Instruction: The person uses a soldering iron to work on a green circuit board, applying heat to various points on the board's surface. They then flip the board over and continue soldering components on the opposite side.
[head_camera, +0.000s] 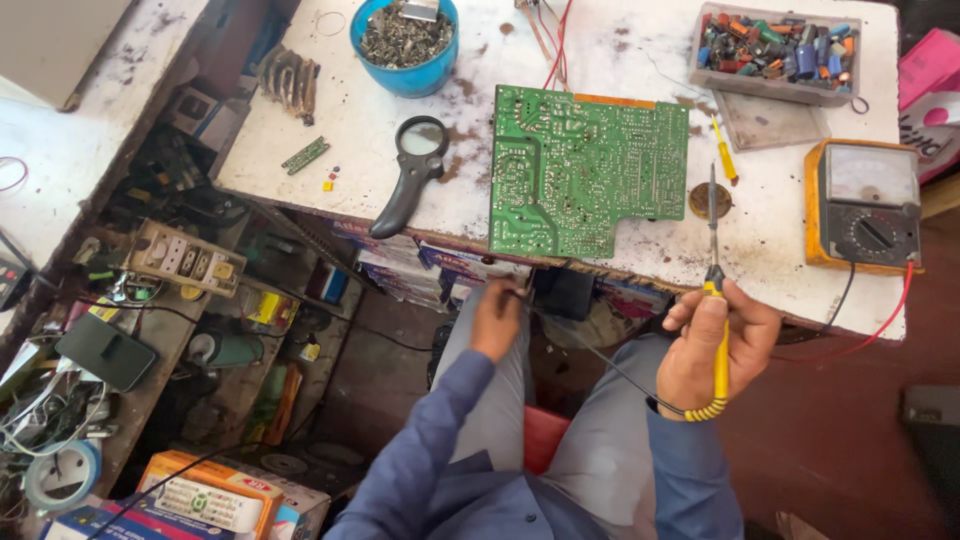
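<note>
A green circuit board (585, 170) lies solder side up on the white worktable (800, 230), overhanging its front edge. My right hand (715, 345) grips a yellow-handled soldering iron (716, 290), tip pointing up toward a small round tin (710, 200) right of the board. My left hand (497, 318) sits below the table edge, under the board's lower left corner, pinching what looks like a thin dark wire (590, 350) that runs toward my right hand.
A black magnifying glass (410, 172) lies left of the board. A blue bowl of metal scraps (405, 40), a tray of coloured components (778, 52), a yellow screwdriver (724, 150) and an orange analog multimeter (865, 205) sit around it. Cluttered shelves stand left.
</note>
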